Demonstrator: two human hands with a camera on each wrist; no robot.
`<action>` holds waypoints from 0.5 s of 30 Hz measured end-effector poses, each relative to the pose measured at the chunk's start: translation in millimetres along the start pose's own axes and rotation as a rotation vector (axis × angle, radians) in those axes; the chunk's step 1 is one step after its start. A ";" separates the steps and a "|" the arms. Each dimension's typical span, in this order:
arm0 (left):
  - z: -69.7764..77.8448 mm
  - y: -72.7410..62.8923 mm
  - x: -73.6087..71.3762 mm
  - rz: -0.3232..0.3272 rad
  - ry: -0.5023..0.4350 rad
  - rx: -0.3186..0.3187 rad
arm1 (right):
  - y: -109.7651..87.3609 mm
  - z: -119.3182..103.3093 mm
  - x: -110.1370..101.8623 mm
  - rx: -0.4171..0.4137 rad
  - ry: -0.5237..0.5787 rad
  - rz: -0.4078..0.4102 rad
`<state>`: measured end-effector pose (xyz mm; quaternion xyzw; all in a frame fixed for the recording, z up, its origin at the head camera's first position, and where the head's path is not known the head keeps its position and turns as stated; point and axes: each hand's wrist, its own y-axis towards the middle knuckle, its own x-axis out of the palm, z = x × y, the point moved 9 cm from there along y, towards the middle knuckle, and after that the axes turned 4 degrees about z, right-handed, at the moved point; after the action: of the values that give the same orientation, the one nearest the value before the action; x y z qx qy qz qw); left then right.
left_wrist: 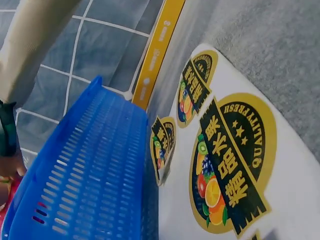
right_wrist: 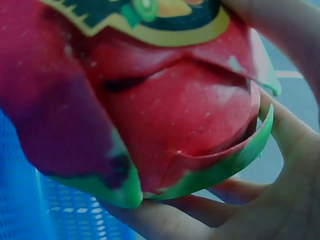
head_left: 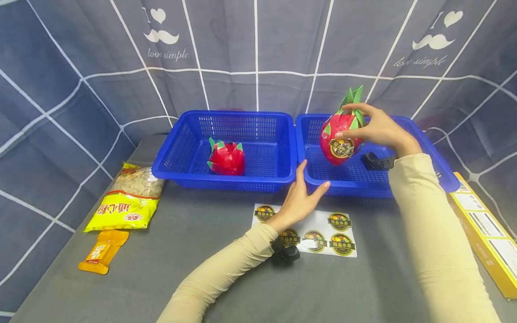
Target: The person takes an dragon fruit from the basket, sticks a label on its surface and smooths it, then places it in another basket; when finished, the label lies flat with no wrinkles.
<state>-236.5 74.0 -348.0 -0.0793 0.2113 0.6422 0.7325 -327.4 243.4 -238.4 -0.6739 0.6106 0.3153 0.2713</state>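
Observation:
My right hand (head_left: 379, 128) grips a red dragon fruit (head_left: 338, 123) with green leaf tips, thumb on the near side and fingers behind. A round black-and-gold sticker (head_left: 341, 148) is on its skin. The fruit is held over the right blue basket (head_left: 351, 188); close up, the right wrist view shows its red skin (right_wrist: 180, 110) and green scales. My left hand (head_left: 298, 199) lies where the two baskets meet at the front, fingers extended and thumb spread, fingertips right at the rim. A second dragon fruit (head_left: 227, 161) rests in the left blue basket (head_left: 226, 183).
Partly under my left forearm, a white sheet (head_left: 321, 218) of similar stickers lies on the grey table (head_left: 181, 251). A yellow bag of pasta (head_left: 125, 197) and an orange packet (head_left: 103, 251) lie at left. Along the right edge is a long yellow box (head_left: 484, 233).

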 end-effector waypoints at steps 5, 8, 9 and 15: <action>-0.8 3.0 2.3 0.020 0.009 -0.005 | 13.5 17.8 14.7 0.071 0.011 -0.102; -1.0 3.8 3.2 0.020 0.007 -0.011 | 17.8 25.1 27.7 0.094 -0.001 -0.191; -0.9 4.0 3.4 0.018 0.005 -0.012 | 18.8 27.0 32.2 0.100 -0.016 -0.220; -1.9 4.9 3.1 -0.004 -0.004 -0.028 | 21.7 36.0 59.8 0.142 -0.062 -0.387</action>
<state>-241.4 77.0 -350.3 -0.0888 0.2006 0.6437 0.7331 -349.0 229.2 -306.7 -0.7479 0.4817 0.2338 0.3924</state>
